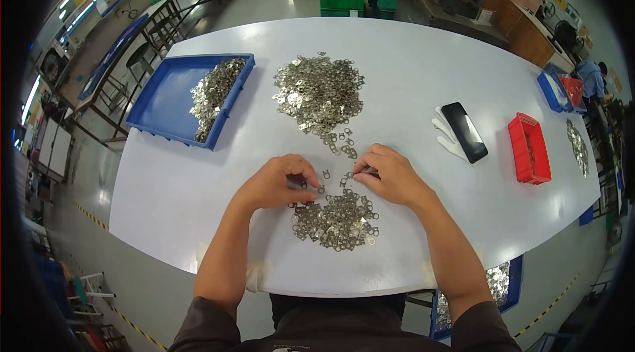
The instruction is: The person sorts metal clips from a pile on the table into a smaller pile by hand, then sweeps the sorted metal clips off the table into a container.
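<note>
Small metal parts lie in two heaps on the white table: a larger heap (319,92) farther off and a smaller heap (336,221) near the table's front edge. My left hand (283,182) rests at the upper left of the near heap, thumb and fingers apart, with a few loose parts beside the fingertips. At the upper right of that heap, my right hand (387,175) has its thumb and index finger pinched at a small metal part (350,175). A few loose parts (326,174) lie between the hands.
A blue tray (165,90) partly filled with metal parts is at the left. To the right are a phone (464,132) on a white glove (444,133), a red bin (530,148) and a blue bin (554,89). A person (591,78) is at the far right.
</note>
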Demonstrator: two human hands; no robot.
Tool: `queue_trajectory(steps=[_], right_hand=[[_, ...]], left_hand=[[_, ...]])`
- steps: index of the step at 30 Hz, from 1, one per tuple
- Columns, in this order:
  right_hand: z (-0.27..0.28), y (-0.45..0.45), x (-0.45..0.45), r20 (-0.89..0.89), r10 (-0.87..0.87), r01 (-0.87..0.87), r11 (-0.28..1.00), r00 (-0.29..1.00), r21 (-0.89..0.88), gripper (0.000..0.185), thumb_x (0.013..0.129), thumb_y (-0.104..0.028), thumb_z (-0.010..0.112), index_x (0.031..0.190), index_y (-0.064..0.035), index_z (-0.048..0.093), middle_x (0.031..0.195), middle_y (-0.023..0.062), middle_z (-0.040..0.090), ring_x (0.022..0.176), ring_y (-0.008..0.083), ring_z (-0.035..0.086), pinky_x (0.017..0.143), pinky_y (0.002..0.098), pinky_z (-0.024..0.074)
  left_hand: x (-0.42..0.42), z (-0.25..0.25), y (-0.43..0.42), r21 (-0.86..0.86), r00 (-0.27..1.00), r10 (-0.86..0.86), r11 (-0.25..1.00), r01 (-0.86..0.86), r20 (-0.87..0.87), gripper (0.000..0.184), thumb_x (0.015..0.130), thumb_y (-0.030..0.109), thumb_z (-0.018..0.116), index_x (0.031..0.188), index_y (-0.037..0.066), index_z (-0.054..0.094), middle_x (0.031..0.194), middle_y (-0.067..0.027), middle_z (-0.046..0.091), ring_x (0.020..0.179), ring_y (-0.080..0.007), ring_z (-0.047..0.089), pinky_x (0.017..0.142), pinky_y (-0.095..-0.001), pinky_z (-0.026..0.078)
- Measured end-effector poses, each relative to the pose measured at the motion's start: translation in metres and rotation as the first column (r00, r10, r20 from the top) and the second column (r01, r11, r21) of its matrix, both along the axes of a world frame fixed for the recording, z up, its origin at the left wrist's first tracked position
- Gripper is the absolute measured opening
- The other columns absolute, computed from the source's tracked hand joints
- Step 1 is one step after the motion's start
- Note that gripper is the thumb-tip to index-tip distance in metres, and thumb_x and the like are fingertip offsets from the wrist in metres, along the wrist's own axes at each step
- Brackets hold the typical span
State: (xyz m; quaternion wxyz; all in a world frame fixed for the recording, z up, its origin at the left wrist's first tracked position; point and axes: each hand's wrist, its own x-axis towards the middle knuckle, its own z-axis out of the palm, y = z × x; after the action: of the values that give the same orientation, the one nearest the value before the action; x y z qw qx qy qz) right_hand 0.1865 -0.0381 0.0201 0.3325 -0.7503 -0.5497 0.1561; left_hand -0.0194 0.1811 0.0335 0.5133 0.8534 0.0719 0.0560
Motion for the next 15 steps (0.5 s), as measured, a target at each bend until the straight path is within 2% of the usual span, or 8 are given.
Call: queue_trajectory(steps=[2, 5, 8, 10, 13, 15], right_hand=[[0.001, 0.0, 0.003, -0.021, 0.013, -0.013, 1.0, 1.0, -0.005, 0.011, 0.093, -0.018, 0.082, 0.097, -0.0107, 0.076, 0.103, 0.0048, 0.069, 0.098, 0.0256, 0.069, 0.085, 0.0405, 0.056], [-0.003, -0.002, 0.003, -0.04, 0.028, -0.026, 0.999, 0.999, 0.03, 0.011, 0.091, -0.017, 0.083, 0.097, -0.0093, 0.076, 0.098, 0.0059, 0.071, 0.091, 0.0258, 0.07, 0.082, 0.0406, 0.0562], [-0.003, 0.0, 0.004, -0.044, 0.057, -0.054, 0.995, 0.997, 0.082, 0.01, 0.09, -0.013, 0.083, 0.094, -0.0072, 0.076, 0.09, 0.0055, 0.073, 0.079, 0.022, 0.069, 0.073, 0.0373, 0.0561], [-0.002, 0.001, 0.005, -0.119, 0.075, -0.068, 0.995, 0.99, 0.068, 0.01, 0.088, -0.01, 0.085, 0.092, -0.0065, 0.076, 0.086, 0.0038, 0.073, 0.07, 0.016, 0.067, 0.066, 0.0319, 0.055], [0.006, -0.001, 0.002, -0.173, 0.064, -0.051, 0.995, 0.983, 0.082, 0.01, 0.087, -0.011, 0.083, 0.09, -0.0046, 0.076, 0.084, 0.0069, 0.074, 0.067, 0.0189, 0.067, 0.064, 0.0341, 0.0544], [0.002, -0.002, 0.004, -0.117, 0.086, -0.074, 0.992, 0.989, 0.1, 0.01, 0.086, -0.008, 0.085, 0.091, -0.0054, 0.077, 0.081, 0.0041, 0.073, 0.066, 0.0144, 0.065, 0.062, 0.0307, 0.0525]], left_hand=[[0.002, -0.005, 0.0, -0.148, 0.989, 0.128, 0.979, -0.137, -0.068, 0.014, 0.085, 0.005, 0.088, 0.095, 0.011, 0.079, 0.106, -0.002, 0.07, 0.102, -0.0227, 0.068, 0.097, -0.037, 0.053], [0.011, -0.009, -0.013, 0.086, 0.977, 0.209, 0.974, -0.212, 0.039, 0.012, 0.088, 0.009, 0.086, 0.099, 0.011, 0.08, 0.103, -0.0026, 0.067, 0.099, -0.0242, 0.065, 0.089, -0.0378, 0.057], [0.012, -0.014, -0.018, 0.427, 0.983, 0.075, 0.893, -0.141, 0.167, 0.014, 0.09, 0.011, 0.085, 0.102, 0.012, 0.08, 0.105, -0.0044, 0.064, 0.103, -0.026, 0.062, 0.094, -0.0389, 0.052], [0.013, -0.013, -0.017, 0.418, 0.988, 0.084, 0.899, -0.132, 0.133, 0.016, 0.089, 0.013, 0.086, 0.104, 0.012, 0.08, 0.105, -0.0054, 0.065, 0.103, -0.0272, 0.061, 0.093, -0.0399, 0.052], [0.014, -0.017, -0.014, 0.444, 0.989, 0.063, 0.889, -0.115, 0.131, 0.018, 0.088, 0.014, 0.086, 0.105, 0.011, 0.079, 0.106, -0.0063, 0.065, 0.104, -0.0281, 0.061, 0.093, -0.0405, 0.052], [0.011, -0.019, -0.013, 0.441, 0.987, 0.067, 0.889, -0.124, 0.142, 0.018, 0.088, 0.014, 0.086, 0.104, 0.011, 0.079, 0.107, -0.0066, 0.066, 0.105, -0.0285, 0.062, 0.094, -0.0404, 0.052]])
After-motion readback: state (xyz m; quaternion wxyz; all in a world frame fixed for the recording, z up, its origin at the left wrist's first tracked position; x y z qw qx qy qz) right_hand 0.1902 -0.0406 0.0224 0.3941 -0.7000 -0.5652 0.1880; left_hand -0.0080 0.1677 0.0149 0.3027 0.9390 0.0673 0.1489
